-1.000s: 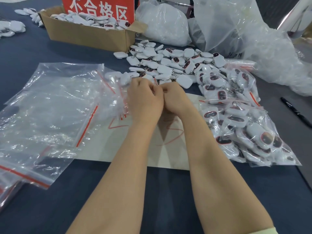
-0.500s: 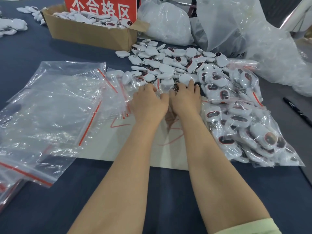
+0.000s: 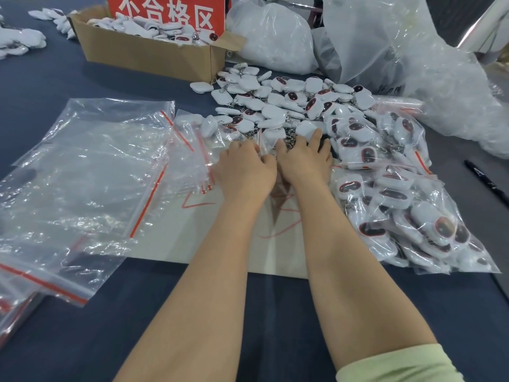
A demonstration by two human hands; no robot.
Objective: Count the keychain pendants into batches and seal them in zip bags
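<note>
- Two hands are at the near edge of the heap, side by side and almost touching over the paper sheet (image 3: 237, 252).
- Right hand (image 3: 303, 161): fingers (image 3: 316, 137) straight and spread, lying flat on the loose pendants (image 3: 275, 106). The fingertips rest against one white pendant and the metal chains beside it. Nothing is gripped.
- Left hand (image 3: 245, 169): knuckles up, fingers (image 3: 261, 160) curled in towards the right hand. The tips are tucked under at the edge of the heap. I cannot tell whether they pinch a ring or a pendant, or hold nothing.
- Loose pendants lie in a wide heap just beyond both hands. They are white rounded squares, some face up with a dark oval ringed in red, and their chains are tangled between them.
- Filled zip bags (image 3: 399, 205) are stacked to the right of the right forearm, packed with the same pendants, red seal strips showing.
- Empty zip bags (image 3: 82, 166) are spread flat on the left, and one small bag lies just beside the left hand.
- Behind the heap stands a cardboard box (image 3: 143, 51) holding more pendants, with a red sign (image 3: 165, 12) at its back edge.
- Clear plastic sacks (image 3: 385, 51) are bunched at the far right.
- Black pen (image 3: 484, 180) lies on the dark blue table (image 3: 55, 75), off to the right.
</note>
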